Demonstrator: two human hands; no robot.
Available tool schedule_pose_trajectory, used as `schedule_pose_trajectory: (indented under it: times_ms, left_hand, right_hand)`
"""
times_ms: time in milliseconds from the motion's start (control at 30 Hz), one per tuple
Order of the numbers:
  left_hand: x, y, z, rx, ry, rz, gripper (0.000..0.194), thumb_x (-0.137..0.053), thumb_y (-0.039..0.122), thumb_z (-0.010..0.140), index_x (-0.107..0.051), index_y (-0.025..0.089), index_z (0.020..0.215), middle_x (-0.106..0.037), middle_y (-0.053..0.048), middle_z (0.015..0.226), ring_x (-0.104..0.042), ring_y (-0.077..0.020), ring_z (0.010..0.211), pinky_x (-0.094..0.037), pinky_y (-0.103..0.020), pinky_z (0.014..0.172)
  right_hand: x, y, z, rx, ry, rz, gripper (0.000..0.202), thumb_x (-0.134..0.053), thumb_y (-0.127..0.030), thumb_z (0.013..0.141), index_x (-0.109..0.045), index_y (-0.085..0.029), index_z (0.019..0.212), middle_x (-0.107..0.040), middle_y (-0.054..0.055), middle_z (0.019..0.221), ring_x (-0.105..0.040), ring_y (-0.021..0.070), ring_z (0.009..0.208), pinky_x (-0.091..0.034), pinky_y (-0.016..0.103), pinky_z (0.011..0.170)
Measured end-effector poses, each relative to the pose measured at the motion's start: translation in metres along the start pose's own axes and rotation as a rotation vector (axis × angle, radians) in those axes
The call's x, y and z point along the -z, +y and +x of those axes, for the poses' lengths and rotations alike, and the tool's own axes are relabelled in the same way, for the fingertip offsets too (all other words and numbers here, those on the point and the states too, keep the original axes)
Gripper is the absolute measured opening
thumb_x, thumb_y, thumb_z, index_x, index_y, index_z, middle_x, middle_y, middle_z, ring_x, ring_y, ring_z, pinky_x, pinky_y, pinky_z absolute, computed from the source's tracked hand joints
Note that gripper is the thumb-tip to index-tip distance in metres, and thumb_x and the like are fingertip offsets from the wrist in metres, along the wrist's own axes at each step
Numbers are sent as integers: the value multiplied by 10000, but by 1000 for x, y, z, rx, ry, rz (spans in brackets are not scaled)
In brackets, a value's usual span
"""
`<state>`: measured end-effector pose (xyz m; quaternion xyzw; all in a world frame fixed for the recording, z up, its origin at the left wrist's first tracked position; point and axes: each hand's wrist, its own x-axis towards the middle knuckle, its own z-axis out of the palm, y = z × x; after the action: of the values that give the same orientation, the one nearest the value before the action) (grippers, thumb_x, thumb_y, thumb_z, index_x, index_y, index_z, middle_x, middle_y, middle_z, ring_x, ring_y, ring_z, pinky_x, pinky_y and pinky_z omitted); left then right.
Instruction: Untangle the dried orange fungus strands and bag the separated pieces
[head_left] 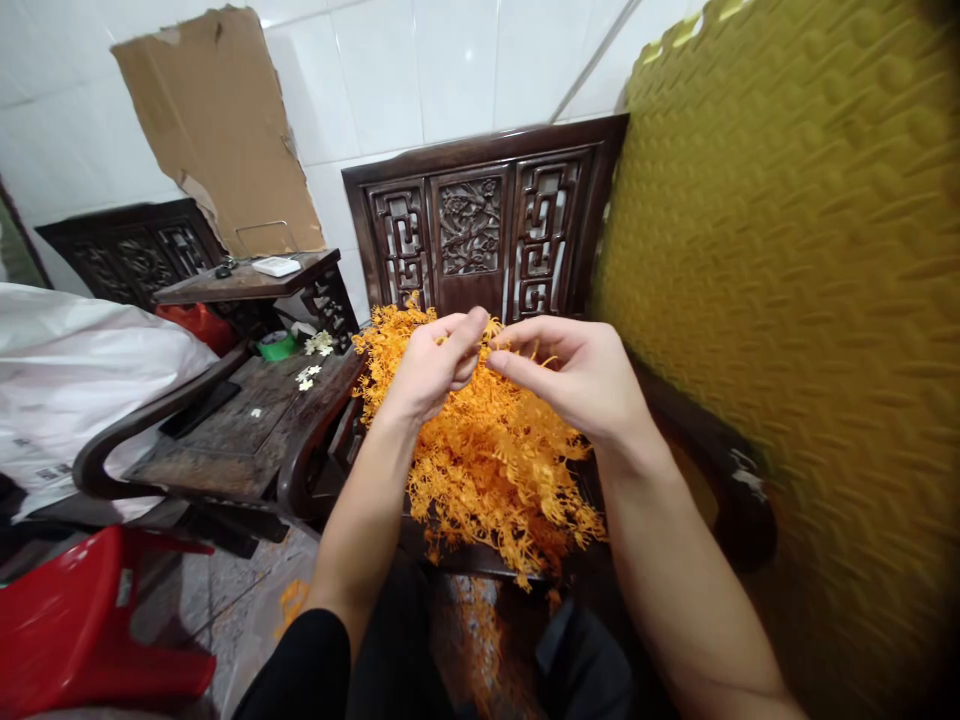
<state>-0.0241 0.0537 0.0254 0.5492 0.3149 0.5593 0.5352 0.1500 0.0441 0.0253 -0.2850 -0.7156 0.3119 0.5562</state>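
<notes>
Over a big heap of orange artificial flower sprigs (499, 460) on a dark wooden chair seat, both hands are raised close together. My left hand (442, 365) is closed, its thumb pressed against curled fingers. A small orange sprig (493, 328) shows at its fingertips, between the two hands. My right hand (574, 370) comes in from the right, its thumb and fingertips nearly together beside that sprig. Thin orange strands show by its fingers; whatever it pinches is too small to make out.
A carved chair back (472, 230) stands behind the heap, a yellow foam mat (787, 270) on the right. At left are green tape (277, 346), pale flower pieces (319, 344), a cardboard sheet (217, 130), a white bag (82, 380) and a red stool (67, 620).
</notes>
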Motion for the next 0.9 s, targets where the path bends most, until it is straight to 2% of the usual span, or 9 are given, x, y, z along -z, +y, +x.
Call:
schedule_pose_trajectory:
  times_ms: [133, 200, 300, 367, 500, 600, 700, 800, 900]
  left_hand:
    - [-5, -11, 3, -240, 140, 127, 435, -820, 514, 852, -563, 194, 710, -402, 77, 511, -307, -46, 441, -222, -215, 438]
    - [-1, -16, 9, -305, 232, 129, 424, -807, 505, 870, -554, 198, 721, -380, 84, 511, -298, -47, 439, -224, -215, 438]
    - [14, -20, 23, -304, 429, -3, 453, -812, 480, 868, -476, 210, 729, -305, 110, 523, -249, -37, 414, -174, -201, 414]
    - [24, -20, 31, -226, 476, -128, 436, -784, 426, 892, -439, 209, 738, -332, 107, 558, -235, -25, 405, -134, -192, 398]
    - [22, -14, 30, -70, 288, -287, 284, -568, 328, 968, -450, 194, 747, -547, 32, 710, -251, -11, 406, -125, -190, 367]
    - [10, -6, 21, -41, 193, -294, 197, -538, 238, 916, -455, 187, 745, -633, 4, 799, -221, -1, 403, -124, -179, 357]
    - [2, -2, 13, -13, 107, -213, 101, -625, 142, 829, -564, 201, 884, -616, 39, 783, -220, -2, 403, -123, -165, 368]
    - [-2, -6, 8, -4, 12, 9, 176, -696, 315, 903, -691, 220, 1050, -532, 55, 672, -255, -30, 409, -164, -193, 378]
    - [-9, -12, 3, -117, -40, 357, 362, -687, 530, 936, -778, 185, 997, -604, 7, 662, -460, -81, 503, -372, -232, 474]
  right_hand:
    - [-2, -1, 1, 56, 15, -57, 44, -795, -220, 848, -818, -184, 838, -792, 28, 799, -693, 153, 704, -548, 315, 703]
    - [-3, -6, -2, 85, 15, -55, 42, -789, -179, 838, -816, -188, 806, -786, 21, 768, -692, 151, 683, -552, 316, 695]
    - [-2, -18, -10, 140, -55, 42, 72, -814, -163, 817, -802, -204, 759, -766, 7, 729, -679, 141, 651, -539, 300, 642]
    - [-1, -23, -12, 152, -25, 141, 69, -845, -195, 814, -795, -215, 773, -755, 2, 740, -661, 128, 645, -518, 284, 607]
    - [5, -10, 1, 51, 222, 397, 168, -822, -385, 867, -733, -243, 863, -667, -26, 717, -422, 63, 460, -336, 262, 429]
    - [16, 12, 16, -60, 202, 530, 275, -802, -501, 849, -674, -268, 918, -624, -41, 762, -294, 49, 434, -230, 270, 394]
    - [24, 25, 23, -139, 152, 516, 361, -754, -603, 842, -643, -294, 993, -615, -39, 795, -279, 70, 462, -222, 284, 404]
    - [25, 28, 23, -140, 141, 498, 381, -696, -647, 860, -625, -318, 1038, -612, -33, 802, -287, 97, 493, -226, 286, 419]
    - [23, 28, 21, -54, 134, 568, 338, -700, -612, 872, -617, -334, 1043, -602, -28, 816, -325, 106, 517, -246, 279, 435]
